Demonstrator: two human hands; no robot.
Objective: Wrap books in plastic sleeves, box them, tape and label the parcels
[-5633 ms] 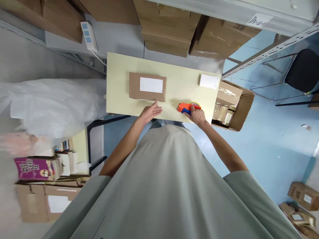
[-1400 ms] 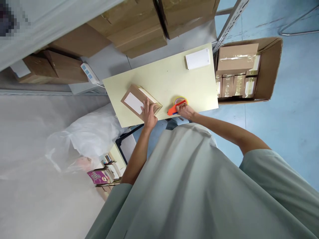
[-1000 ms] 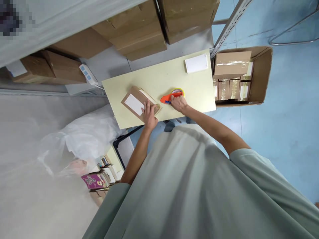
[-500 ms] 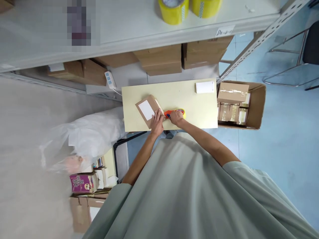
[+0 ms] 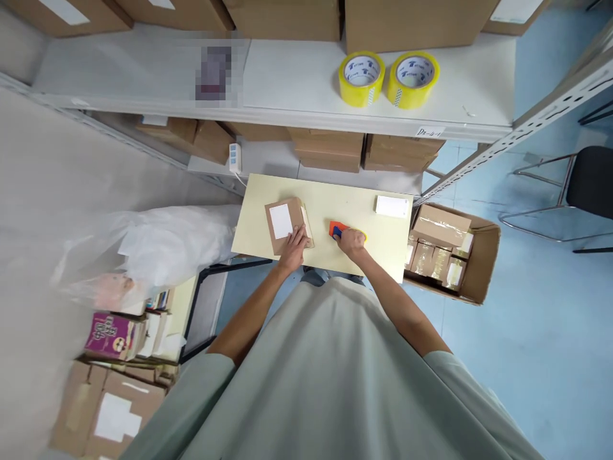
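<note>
A small brown cardboard box (image 5: pixel 274 231) with a white label (image 5: pixel 280 221) lies on the pale yellow table (image 5: pixel 335 197), left of its middle. My left hand (image 5: pixel 293 248) rests on the box's near right part, its fingers stretched out and spread over the top. To the right, apart from the box, my right hand (image 5: pixel 352 242) is wrapped round an orange and blue tape dispenser (image 5: pixel 337 229) just above or on the table. A yellow rim of the tape roll shows beside that hand; the rest is covered. A white stack of labels (image 5: pixel 391 206) sits at the table's far right corner.
A large open carton (image 5: pixel 487 260) holding several taped boxes stands right of the table. Behind, a metal shelf (image 5: pixel 297 83) bears two yellow tape rolls (image 5: pixel 362 78), cartons and a power strip (image 5: pixel 235 158). Wrapped plastic (image 5: pixel 182 246) and books (image 5: pixel 109 335) are on the left.
The box was turned from lying straight to a slant, and my left hand came onto it. My right hand moved the dispenser to the box's end, then back right. The view has tilted up.
</note>
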